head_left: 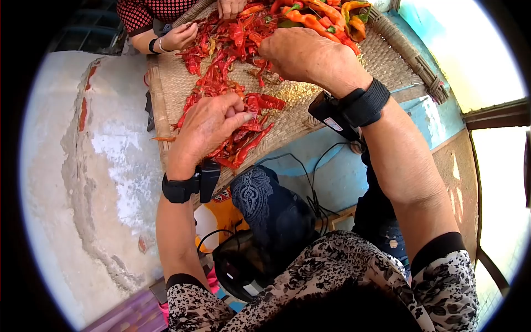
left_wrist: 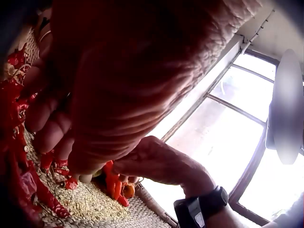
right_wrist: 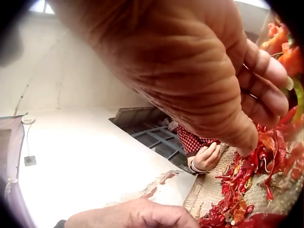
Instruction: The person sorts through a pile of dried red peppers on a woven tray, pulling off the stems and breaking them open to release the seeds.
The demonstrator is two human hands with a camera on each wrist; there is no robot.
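Observation:
A wide woven tray carries a spread of dried red chilies, with pale seeds scattered on the weave. My left hand lies curled over the near clump, thumb pressed on the chilies it grips. The left wrist view shows its fingers bent down among them. My right hand reaches further in, its fingers curled around a chili at the pile's middle. What sits inside that grip is mostly hidden.
Fresh orange and red peppers are heaped at the tray's far edge. Another person's hand works the chilies at the far left. The tray rests on a blue surface. A worn grey wall stands to the left.

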